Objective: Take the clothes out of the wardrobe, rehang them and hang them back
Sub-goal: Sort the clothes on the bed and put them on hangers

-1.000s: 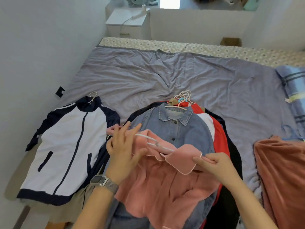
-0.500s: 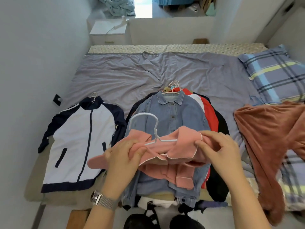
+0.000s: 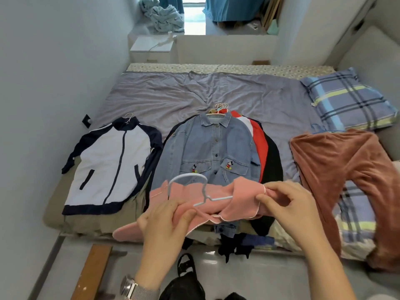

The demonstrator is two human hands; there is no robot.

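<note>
Gripping by both hands is noted: the pink garment is clamped by the left hand and pinched by the right hand. A white hanger is lodged in it.

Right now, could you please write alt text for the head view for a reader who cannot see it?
Two hands, left and right, grip a pink garment with a white hanger above a bed. On the bed lie a denim jacket atop a pile of hung clothes, a white and navy jacket and a rust-coloured garment.
</note>
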